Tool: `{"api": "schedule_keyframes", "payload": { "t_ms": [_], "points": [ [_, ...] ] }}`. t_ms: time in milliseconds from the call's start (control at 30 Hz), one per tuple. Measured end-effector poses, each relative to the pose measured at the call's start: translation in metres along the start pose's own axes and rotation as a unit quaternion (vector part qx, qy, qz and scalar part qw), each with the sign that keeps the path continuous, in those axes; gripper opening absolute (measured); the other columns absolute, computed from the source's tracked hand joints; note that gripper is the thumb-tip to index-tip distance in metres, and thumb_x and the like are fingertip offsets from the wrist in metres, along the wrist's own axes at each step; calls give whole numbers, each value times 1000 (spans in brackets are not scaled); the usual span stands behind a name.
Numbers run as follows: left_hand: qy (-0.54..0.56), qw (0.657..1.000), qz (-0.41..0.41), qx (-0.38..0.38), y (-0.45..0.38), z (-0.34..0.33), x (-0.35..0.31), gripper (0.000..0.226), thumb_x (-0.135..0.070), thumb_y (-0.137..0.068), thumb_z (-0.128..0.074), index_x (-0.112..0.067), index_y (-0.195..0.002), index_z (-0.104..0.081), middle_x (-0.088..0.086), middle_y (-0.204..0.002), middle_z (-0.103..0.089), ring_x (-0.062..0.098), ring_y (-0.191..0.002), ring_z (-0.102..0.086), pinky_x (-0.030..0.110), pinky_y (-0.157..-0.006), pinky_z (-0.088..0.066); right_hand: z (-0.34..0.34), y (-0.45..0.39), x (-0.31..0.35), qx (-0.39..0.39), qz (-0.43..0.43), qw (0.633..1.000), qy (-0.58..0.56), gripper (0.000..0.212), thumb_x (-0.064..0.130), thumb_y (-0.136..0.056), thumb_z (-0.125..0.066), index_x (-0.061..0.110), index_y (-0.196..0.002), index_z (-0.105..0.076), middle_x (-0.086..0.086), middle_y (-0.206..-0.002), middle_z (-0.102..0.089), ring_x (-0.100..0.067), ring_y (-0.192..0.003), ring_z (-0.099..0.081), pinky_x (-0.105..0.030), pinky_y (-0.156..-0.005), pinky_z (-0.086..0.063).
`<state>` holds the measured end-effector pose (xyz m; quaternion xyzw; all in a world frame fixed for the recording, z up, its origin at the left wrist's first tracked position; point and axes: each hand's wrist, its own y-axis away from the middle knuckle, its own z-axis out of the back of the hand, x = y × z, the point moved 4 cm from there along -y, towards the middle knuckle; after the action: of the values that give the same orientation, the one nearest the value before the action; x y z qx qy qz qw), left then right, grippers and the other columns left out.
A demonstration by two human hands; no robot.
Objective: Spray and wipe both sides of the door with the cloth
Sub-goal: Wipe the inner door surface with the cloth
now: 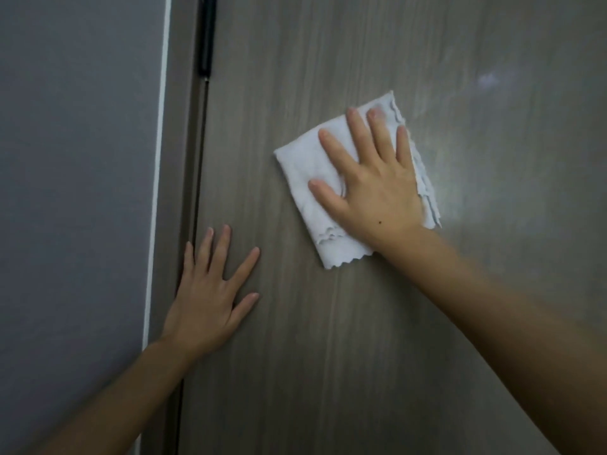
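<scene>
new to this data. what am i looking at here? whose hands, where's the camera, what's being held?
No robot here: a person's two bare hands, filmed by one wide-angle camera worn on the head, looking forward and down. The surface is an upright grey-brown wood-grain door, not a table. The right hand presses a folded white cloth with scalloped edges flat against it, fingers straight. The left hand rests open on the door near the black hinge side. A grey wall is at left. No spray bottle is in view.
</scene>
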<state>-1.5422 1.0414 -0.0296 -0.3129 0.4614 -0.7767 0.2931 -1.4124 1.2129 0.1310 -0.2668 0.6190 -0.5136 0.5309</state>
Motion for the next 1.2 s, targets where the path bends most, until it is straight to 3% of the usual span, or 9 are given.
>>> {"api": "schedule_keyframes", "payload": {
  "t_ms": [200, 367, 467, 567, 733, 833, 933, 1033, 1200],
  "points": [
    [12, 1000, -20, -6, 3, -1, 5, 62, -59, -99, -13, -27, -152, -12, 22, -158, -10, 42, -145, -8, 55, -115, -4, -17, -14, 47, 43, 83, 996, 12, 64, 60, -97, -35, 25, -151, -38, -12, -160, -26, -34, -149, -17, -52, -119, -4],
    [28, 999, -16, 17, 2, 0, 5, 65, -61, -97, -15, -27, -153, -17, 21, -158, -14, 41, -146, -6, 58, -116, -6, -24, 36, 79, 40, 129, 991, -23, 58, 53, -98, -42, 22, -148, -45, -13, -157, -33, -33, -147, -25, -51, -119, -9],
    [44, 999, -21, 15, 3, 3, 3, 66, -60, -98, -17, -21, -151, -25, 22, -154, -21, 43, -144, -12, 59, -114, -10, -24, 53, 77, 57, 159, 985, -31, 60, 56, -98, -40, 24, -148, -44, -13, -157, -32, -32, -147, -24, -49, -120, -7],
    [29, 999, -21, 12, 4, 3, 5, 66, -60, -98, -16, -22, -151, -21, 22, -156, -18, 44, -143, -13, 58, -115, -8, -20, 42, 53, 82, 219, 972, 6, 66, 63, -95, -36, 27, -150, -40, -14, -158, -30, -32, -147, -23, -50, -118, -7],
    [8, 1000, -27, -4, 5, 1, 5, 68, -60, -98, -13, -20, -152, -14, 21, -158, -11, 41, -145, -7, 55, -115, -5, -3, -20, 3, 81, 129, 988, 25, 73, 69, -93, -28, 27, -153, -31, -13, -162, -21, -32, -150, -14, -51, -119, -5],
    [4, 1000, -9, -11, 5, -2, 6, 76, -63, -97, -11, -10, -152, -6, 19, -159, -8, 33, -147, 1, 51, -118, -1, -1, -38, -1, 76, 57, 995, 37, 72, 68, -95, -27, 29, -155, -24, -9, -164, -13, -30, -151, -6, -50, -120, 0],
    [4, 1000, -1, -19, 6, -4, 5, 83, -64, -96, -11, 0, -149, -1, 21, -158, -8, 34, -146, -4, 49, -118, 1, -3, -34, 8, 54, 29, 998, 29, 69, 65, -96, -29, 28, -155, -27, -9, -164, -16, -30, -151, -8, -50, -120, 0],
    [16, 1000, 2, -27, 5, -3, 5, 88, -64, -96, -12, 6, -149, -1, 26, -157, -7, 36, -146, -5, 47, -119, 1, -11, -8, 29, 42, 53, 997, 20, 66, 61, -97, -33, 26, -153, -33, -11, -162, -22, -33, -150, -14, -50, -120, -3],
    [68, 996, -11, -53, 9, -5, 8, 89, -64, -97, -18, 5, -150, 2, 26, -157, -3, 30, -147, 1, 45, -121, 2, -23, 78, 70, 86, 189, 978, -4, 67, 61, -96, -40, 25, -152, -37, -13, -160, -25, -33, -149, -17, -50, -120, -5]
  ]
}}
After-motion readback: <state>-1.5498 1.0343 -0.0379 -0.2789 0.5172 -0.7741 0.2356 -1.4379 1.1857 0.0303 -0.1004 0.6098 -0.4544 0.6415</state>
